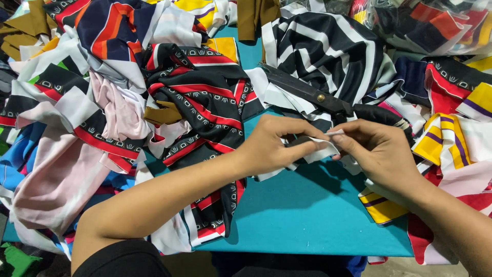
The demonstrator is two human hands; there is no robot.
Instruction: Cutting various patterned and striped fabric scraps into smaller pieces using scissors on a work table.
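Observation:
My left hand (274, 146) and my right hand (376, 151) meet over the middle of a teal table (307, 215). Both pinch a small white and black strip of fabric (320, 149) between thumbs and fingertips, holding it just above the tabletop. Right behind the hands lies a pair of large black scissors (307, 92) with a brass pivot, resting on black-and-white striped cloth (328, 48). The far end of the scissors disappears behind my right hand.
Heaps of printed fabric scraps surround the hands: black-red patterned cloth (205, 102) and pink cloth (61, 179) at left, yellow-purple striped pieces (446, 138) at right, bagged fabric (435, 23) at the back right. Bare teal surface shows near the front edge.

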